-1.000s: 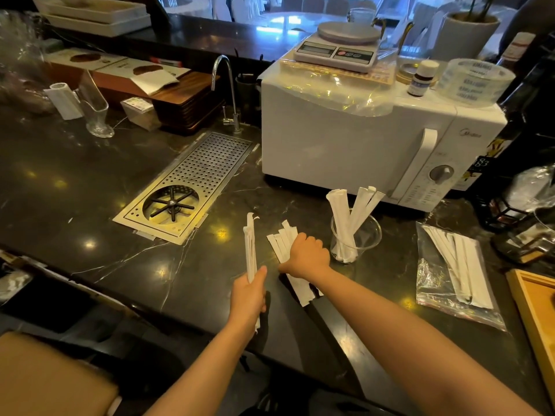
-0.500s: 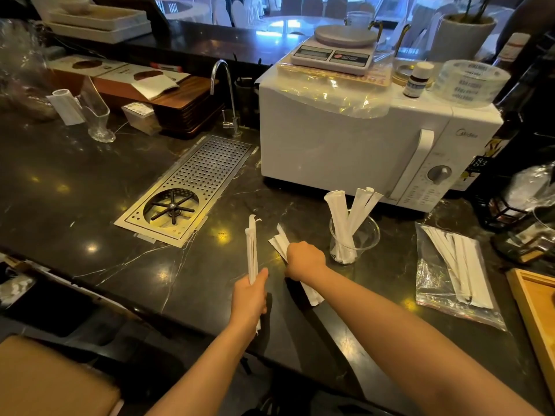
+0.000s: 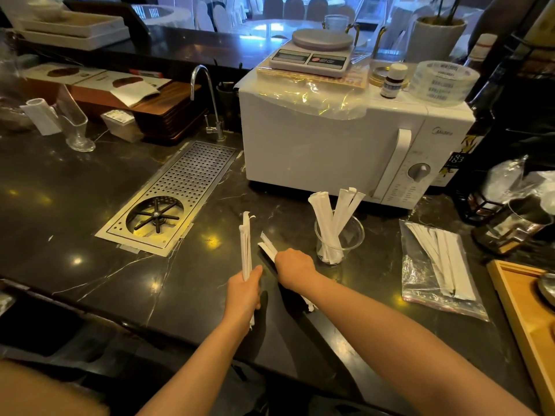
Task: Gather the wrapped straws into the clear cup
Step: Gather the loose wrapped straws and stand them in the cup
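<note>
A clear cup (image 3: 339, 238) stands on the dark marble counter in front of the microwave, with several white paper-wrapped straws (image 3: 326, 217) leaning in it. My left hand (image 3: 244, 291) is closed around a small upright bundle of wrapped straws (image 3: 246, 246). Just right of it, my right hand (image 3: 292, 267) is closed over another bunch of wrapped straws (image 3: 268, 246) lying slanted on the counter; their far ends stick out past my knuckles and the near ends show under my wrist.
A clear plastic bag (image 3: 435, 274) with more wrapped straws lies to the right of the cup. A white microwave (image 3: 330, 145) stands behind it, and a steel drip tray (image 3: 180, 193) lies to the left. A wooden tray (image 3: 522, 307) sits at the right edge.
My right hand has drawn the fanned straws on the counter together into a tighter bunch and closed on them. My left hand still holds its bundle upright in about the same place.
</note>
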{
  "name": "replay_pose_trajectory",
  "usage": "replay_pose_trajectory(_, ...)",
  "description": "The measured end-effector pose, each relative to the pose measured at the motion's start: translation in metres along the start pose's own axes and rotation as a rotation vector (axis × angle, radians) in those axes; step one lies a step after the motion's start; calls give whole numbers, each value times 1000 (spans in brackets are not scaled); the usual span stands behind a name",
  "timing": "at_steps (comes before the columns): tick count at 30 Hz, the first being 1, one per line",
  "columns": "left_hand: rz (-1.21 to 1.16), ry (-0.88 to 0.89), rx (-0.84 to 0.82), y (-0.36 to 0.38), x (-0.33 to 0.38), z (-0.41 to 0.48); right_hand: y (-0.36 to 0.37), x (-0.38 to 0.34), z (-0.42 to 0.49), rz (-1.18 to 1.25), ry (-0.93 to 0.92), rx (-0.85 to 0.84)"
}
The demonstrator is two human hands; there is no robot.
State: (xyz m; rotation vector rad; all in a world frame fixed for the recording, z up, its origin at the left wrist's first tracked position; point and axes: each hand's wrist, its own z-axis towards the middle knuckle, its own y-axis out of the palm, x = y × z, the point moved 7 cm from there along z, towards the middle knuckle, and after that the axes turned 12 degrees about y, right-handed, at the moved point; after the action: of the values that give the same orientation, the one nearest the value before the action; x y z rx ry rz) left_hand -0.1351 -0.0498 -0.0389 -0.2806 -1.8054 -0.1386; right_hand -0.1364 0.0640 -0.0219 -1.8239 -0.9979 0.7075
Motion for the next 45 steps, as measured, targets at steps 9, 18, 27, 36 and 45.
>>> replay_pose_trajectory(9,-21,19,-34,12,11,8,-25,8,-11,265,-59,-84)
replay_pose_trajectory(18,-249,155,-397,62,53,9,-95,53,-44,676,-80,49)
replay_pose_trajectory(27,-170,250,-747,121,76,-10,-100,94,-58,878,-42,65)
replay_pose_trajectory(36,-21,210,-869,139,73,-13,-94,110,-60,897,-33,48)
replay_pose_trajectory(45,0,313,-849,146,81,-20,-95,112,-70,924,-71,111)
